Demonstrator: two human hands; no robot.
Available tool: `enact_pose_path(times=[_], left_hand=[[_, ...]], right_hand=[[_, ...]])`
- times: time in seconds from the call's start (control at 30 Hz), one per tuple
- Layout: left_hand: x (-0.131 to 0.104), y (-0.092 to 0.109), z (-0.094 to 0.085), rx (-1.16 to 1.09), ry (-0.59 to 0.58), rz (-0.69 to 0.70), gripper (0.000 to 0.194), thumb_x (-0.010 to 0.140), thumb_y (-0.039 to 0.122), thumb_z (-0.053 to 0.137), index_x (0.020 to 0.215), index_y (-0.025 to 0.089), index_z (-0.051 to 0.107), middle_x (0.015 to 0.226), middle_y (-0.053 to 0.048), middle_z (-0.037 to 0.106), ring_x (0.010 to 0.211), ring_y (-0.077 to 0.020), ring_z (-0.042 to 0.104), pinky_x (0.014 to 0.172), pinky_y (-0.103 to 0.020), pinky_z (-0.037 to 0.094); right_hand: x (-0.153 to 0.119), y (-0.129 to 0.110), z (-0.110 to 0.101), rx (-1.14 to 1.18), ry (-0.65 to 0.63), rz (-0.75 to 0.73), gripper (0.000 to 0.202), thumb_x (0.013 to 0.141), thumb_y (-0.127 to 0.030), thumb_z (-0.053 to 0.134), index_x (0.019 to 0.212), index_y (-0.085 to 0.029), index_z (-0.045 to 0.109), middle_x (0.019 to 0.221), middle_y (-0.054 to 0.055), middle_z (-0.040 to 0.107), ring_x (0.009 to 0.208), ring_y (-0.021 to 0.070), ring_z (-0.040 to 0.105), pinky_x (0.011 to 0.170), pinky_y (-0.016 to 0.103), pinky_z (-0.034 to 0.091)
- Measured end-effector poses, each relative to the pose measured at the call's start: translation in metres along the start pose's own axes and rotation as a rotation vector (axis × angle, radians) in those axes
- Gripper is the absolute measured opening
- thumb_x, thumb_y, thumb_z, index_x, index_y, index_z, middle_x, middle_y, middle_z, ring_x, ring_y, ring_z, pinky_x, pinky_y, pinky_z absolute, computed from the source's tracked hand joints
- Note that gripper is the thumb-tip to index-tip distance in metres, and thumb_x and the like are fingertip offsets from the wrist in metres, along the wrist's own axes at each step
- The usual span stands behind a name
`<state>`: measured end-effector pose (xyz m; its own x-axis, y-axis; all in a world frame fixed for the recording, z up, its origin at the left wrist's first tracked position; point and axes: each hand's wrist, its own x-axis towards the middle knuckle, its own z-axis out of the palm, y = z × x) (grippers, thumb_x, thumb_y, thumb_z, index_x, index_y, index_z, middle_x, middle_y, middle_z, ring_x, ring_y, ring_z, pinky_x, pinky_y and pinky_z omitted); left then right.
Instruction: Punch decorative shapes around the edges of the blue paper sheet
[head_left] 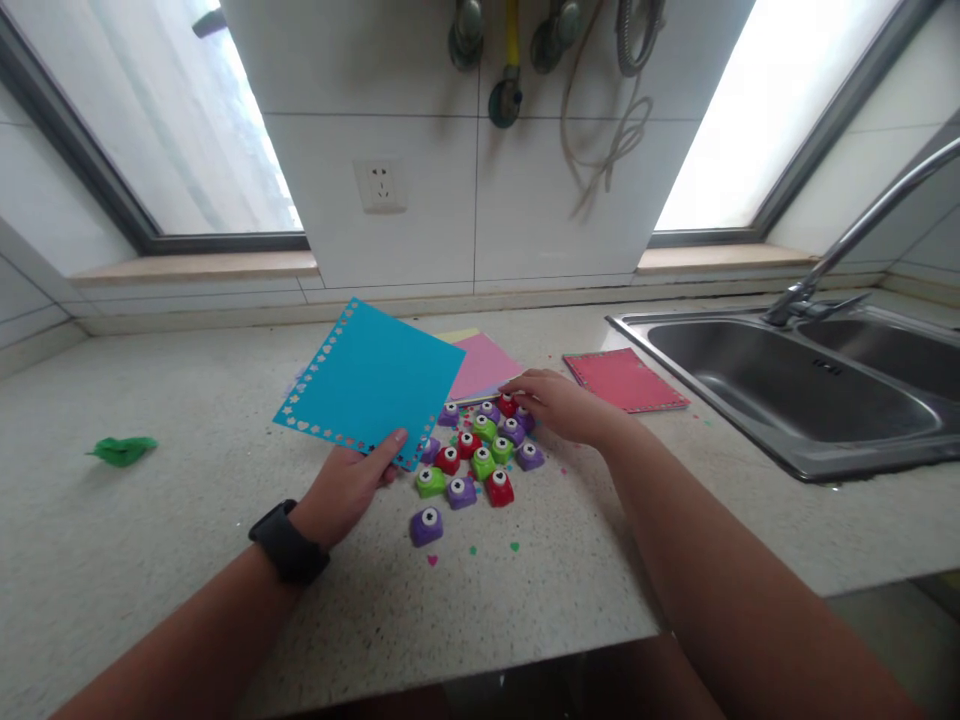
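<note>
My left hand [356,488] pinches a blue paper sheet [379,370] by its lower corner and holds it tilted above the counter. Star, heart and flower shapes are cut along the sheet's left and lower edges. At the back of a group of small craft punches, the fingers of my right hand [559,403] close around a red craft punch [507,404], partly hiding it. Several purple, green and red punches lie between my hands, with a purple craft punch [427,526] nearest to me.
Behind the punches lies a stack of pink paper [484,366]. A red paper stack [630,380] with a punched edge sits beside the steel sink [720,385]. On the left is a green scrap [124,450]. Paper confetti is scattered over the counter [187,530].
</note>
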<state>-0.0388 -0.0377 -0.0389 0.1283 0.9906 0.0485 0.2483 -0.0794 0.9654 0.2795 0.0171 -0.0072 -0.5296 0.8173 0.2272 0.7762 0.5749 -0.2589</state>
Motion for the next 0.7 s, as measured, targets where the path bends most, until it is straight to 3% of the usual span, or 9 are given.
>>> enact_pose_path(times=[0.2,0.4,0.6,0.7], left_hand=[[-0.001,0.004,0.000,0.068,-0.009,0.034,0.044,0.091,0.052,0.058,0.062,0.021,0.047,0.057,0.003,0.050,0.053,-0.0124,0.044,0.055,-0.027,0.037],[-0.003,0.010,0.000,0.144,-0.023,0.060,0.049,0.092,0.052,0.055,0.055,0.021,0.047,0.054,0.002,0.051,0.054,-0.0146,0.046,0.058,-0.029,0.037],[-0.004,0.016,0.000,0.216,-0.030,0.076,0.053,0.093,0.053,0.053,0.051,0.022,0.048,0.054,0.001,0.050,0.056,-0.0155,0.048,0.064,-0.030,0.038],[-0.005,0.015,0.000,0.208,-0.029,0.064,0.054,0.094,0.055,0.051,0.052,0.022,0.046,0.054,0.001,0.049,0.056,-0.0158,0.047,0.063,-0.030,0.037]], right_hand=[[0.004,-0.018,0.005,0.081,0.050,0.049,0.027,0.095,-0.032,0.059,0.117,-0.021,0.069,0.109,0.010,0.073,0.093,0.0224,0.068,0.084,0.037,0.055],[0.008,-0.020,0.011,0.163,0.072,0.233,0.016,0.091,-0.032,0.062,0.092,-0.022,0.074,0.086,0.007,0.077,0.075,0.0213,0.070,0.068,0.035,0.054],[0.010,-0.016,0.008,0.236,0.219,0.299,0.017,0.095,-0.025,0.054,0.093,-0.022,0.070,0.095,0.009,0.077,0.087,0.0239,0.071,0.075,0.039,0.056],[0.011,-0.017,0.006,0.465,0.345,0.357,0.021,0.100,-0.029,0.044,0.100,-0.020,0.063,0.100,0.011,0.075,0.085,0.0223,0.071,0.073,0.040,0.058]])
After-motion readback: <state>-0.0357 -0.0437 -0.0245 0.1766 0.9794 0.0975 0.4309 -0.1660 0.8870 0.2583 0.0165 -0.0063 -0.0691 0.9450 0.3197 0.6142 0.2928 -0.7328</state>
